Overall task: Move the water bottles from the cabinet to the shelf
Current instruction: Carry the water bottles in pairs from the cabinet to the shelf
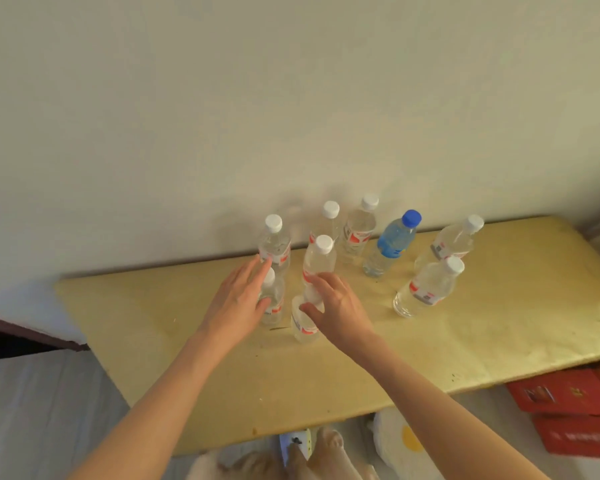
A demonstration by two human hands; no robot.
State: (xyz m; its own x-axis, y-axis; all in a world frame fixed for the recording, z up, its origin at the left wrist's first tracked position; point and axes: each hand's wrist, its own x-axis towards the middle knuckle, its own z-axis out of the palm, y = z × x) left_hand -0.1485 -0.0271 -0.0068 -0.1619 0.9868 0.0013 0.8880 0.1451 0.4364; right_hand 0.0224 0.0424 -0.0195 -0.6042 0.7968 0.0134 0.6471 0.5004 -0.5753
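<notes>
- The left hand (238, 299) is open, fingers spread, touching a small bottle (272, 299) on the yellow surface (465, 341).
- The right hand (336, 306) is half open around another bottle (317, 268); a firm grip cannot be told.
- More water bottles (426, 289) stand upright near the wall (291, 98).

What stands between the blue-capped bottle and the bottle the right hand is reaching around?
In the head view, only bare yellow tabletop separates the blue-capped bottle from the bottle at the right hand, a white-capped bottle.
</notes>
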